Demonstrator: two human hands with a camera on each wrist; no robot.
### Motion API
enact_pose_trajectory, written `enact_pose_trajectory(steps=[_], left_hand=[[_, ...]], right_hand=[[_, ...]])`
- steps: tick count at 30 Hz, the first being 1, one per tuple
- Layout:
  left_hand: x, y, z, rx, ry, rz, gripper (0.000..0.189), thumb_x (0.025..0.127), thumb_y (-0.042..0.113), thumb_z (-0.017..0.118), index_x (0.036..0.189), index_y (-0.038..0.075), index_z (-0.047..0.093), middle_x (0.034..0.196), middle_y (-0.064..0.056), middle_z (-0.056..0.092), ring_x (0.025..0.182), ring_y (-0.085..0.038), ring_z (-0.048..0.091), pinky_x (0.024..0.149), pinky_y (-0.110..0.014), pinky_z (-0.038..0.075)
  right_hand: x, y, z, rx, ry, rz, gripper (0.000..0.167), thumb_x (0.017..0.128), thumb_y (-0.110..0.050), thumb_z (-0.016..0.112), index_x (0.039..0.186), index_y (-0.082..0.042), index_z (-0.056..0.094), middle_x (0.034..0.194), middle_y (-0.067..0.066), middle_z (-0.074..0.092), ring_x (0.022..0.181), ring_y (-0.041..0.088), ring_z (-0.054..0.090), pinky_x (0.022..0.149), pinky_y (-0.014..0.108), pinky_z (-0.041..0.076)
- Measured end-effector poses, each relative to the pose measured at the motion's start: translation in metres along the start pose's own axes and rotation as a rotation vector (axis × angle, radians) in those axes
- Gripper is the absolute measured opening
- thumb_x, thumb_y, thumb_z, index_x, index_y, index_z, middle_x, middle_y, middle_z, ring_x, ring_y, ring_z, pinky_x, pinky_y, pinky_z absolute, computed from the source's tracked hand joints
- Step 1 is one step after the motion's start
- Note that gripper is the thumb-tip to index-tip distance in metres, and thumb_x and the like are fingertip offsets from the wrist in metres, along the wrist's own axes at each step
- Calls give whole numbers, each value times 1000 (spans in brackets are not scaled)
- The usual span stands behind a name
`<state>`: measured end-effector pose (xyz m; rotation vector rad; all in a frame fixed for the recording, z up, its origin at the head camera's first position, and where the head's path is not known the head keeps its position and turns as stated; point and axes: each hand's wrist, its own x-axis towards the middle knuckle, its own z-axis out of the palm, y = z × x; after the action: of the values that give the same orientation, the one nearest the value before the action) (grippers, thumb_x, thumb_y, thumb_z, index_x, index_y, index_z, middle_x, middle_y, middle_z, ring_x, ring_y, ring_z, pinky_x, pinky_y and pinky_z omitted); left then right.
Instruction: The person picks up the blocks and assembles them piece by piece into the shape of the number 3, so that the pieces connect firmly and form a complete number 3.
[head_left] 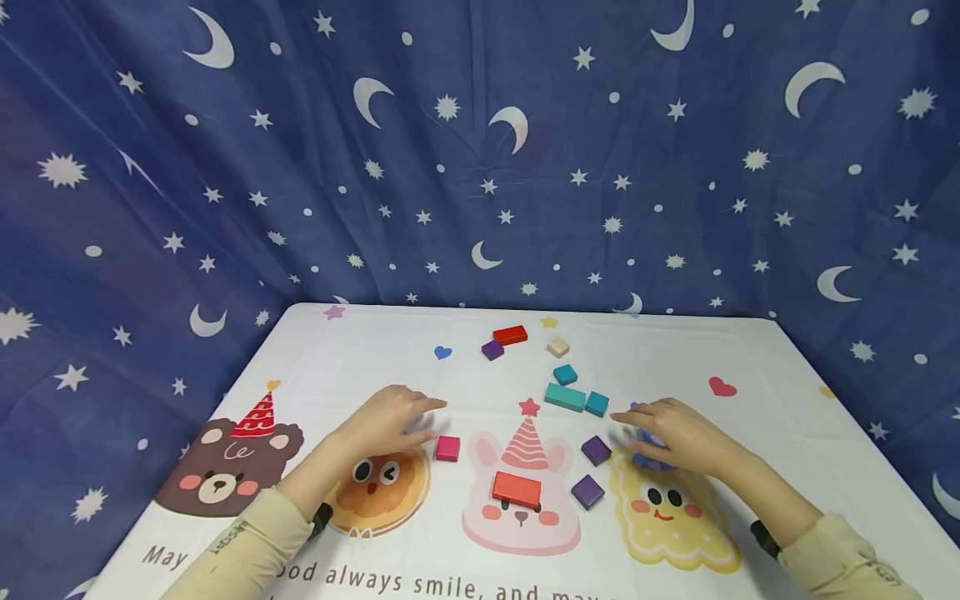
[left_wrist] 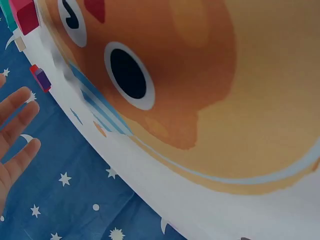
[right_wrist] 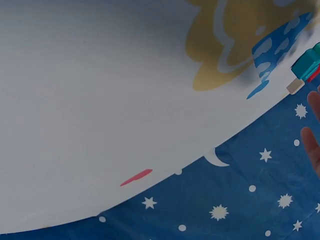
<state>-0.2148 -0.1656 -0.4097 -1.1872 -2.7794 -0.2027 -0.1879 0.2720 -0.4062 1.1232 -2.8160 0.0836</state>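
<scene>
My left hand is over the table, fingers loosely extended and holding nothing. Just right of its thumb lies a small pink block. Over the right side, my right hand also has relaxed fingers and holds nothing. Nearest to its fingertips are a small blue block and a purple block; a teal long block lies beside the blue one. Another purple block and a red long block are closer to me. Spread fingers of the left hand show in the left wrist view.
Farther back lie another red long block, a purple block next to it, a beige block and a second blue block. A white printed cloth covers the table; a blue starry curtain hangs behind it.
</scene>
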Motion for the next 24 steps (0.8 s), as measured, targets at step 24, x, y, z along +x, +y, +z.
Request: enact_pose_trajectory(steps=[24], left_hand=[[58,48,21,-105,42,-22,21,89,29,63,102,16,73,96,3,73,94,-14,66,88,-33,50]], right_hand=[[4,-3,7,-8,93,-4,10,80,-22,72,85,-13,69,80,-5,67,77,15,63,81,44,51]])
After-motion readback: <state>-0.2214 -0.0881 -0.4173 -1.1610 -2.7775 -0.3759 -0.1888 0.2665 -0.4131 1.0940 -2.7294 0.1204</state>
